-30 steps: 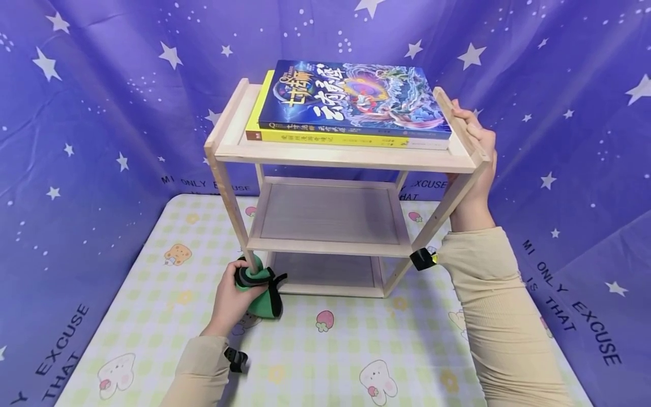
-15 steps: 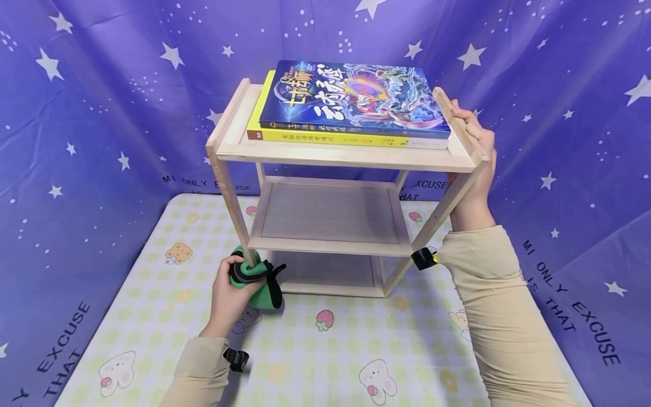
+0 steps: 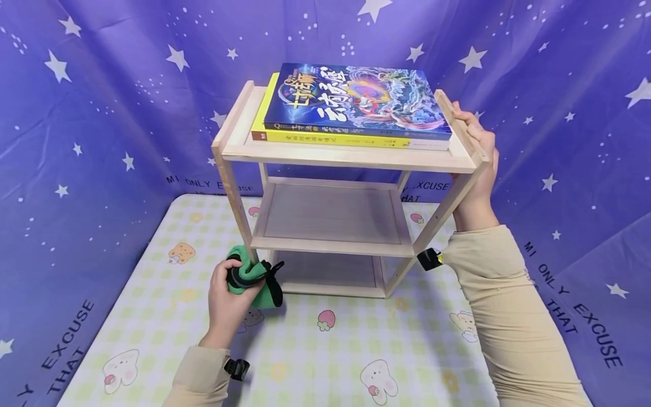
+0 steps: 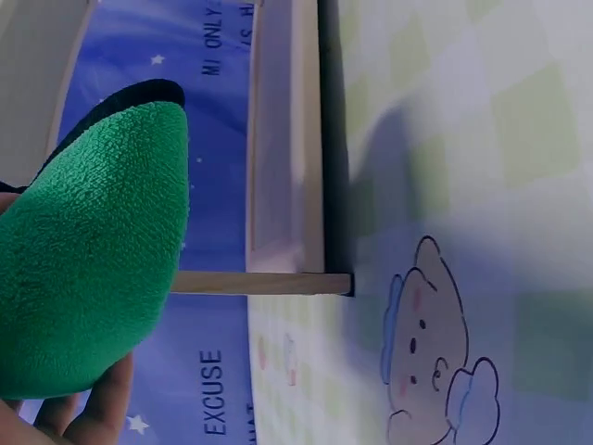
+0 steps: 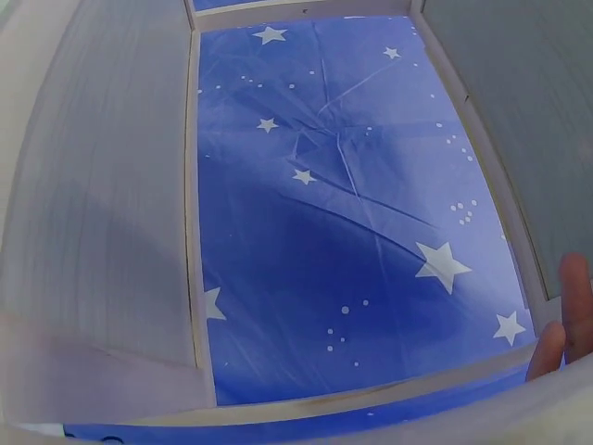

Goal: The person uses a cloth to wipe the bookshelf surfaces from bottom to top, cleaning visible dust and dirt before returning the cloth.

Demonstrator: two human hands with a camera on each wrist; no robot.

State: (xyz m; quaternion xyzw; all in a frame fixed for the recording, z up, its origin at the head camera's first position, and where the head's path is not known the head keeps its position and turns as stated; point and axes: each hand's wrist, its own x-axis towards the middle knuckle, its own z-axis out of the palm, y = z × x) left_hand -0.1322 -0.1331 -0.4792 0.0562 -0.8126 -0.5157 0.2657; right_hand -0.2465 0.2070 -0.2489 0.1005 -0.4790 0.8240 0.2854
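A three-tier pale wooden shelf (image 3: 333,246) stands upright on the table. My left hand (image 3: 226,302) grips a bunched green cloth with black edging (image 3: 249,272), wrapped at the lower part of the front left leg. The left wrist view has the cloth (image 4: 97,250) large in front, fingers curled under it, and the foot of a leg (image 4: 278,283) beyond. My right hand (image 3: 477,144) grips the upper right side rail, its fingers over the top. Two fingertips (image 5: 576,315) show at the right edge of the right wrist view.
Two books lie stacked on the top tier, a blue one (image 3: 356,99) over a yellow one (image 3: 305,138). A checked tablecloth (image 3: 305,362) with cartoon prints covers the table. Purple star-patterned curtains (image 3: 127,113) close in the back and both sides.
My left hand and the cloth have shifted slightly left and up at the front left leg. The right hand keeps its hold on the rail. The head view has shifted slightly.
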